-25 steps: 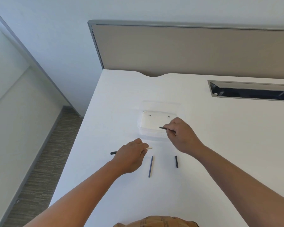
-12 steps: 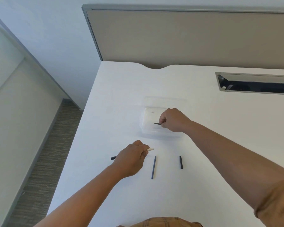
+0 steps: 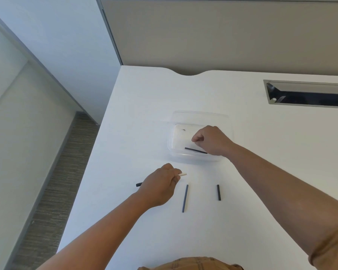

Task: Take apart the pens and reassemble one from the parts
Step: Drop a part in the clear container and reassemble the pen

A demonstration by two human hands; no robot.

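Observation:
My left hand rests on the white desk, closed around a pen piece; its white tip sticks out to the right and its black end to the left. My right hand is inside a clear plastic container, fingers curled shut. A dark slim pen part lies on the container floor just under that hand, apparently free of the fingers. A long dark tube and a shorter dark piece lie on the desk between my arms.
A tiny black bit sits in the container's far left corner. A metal cable slot is sunk into the desk at the far right. A beige partition stands behind the desk. The desk's left edge drops to the carpet.
My right hand carried the dark slim part into the container; the part now lies on the container floor below the hand. My left hand has stayed put with its pen piece.

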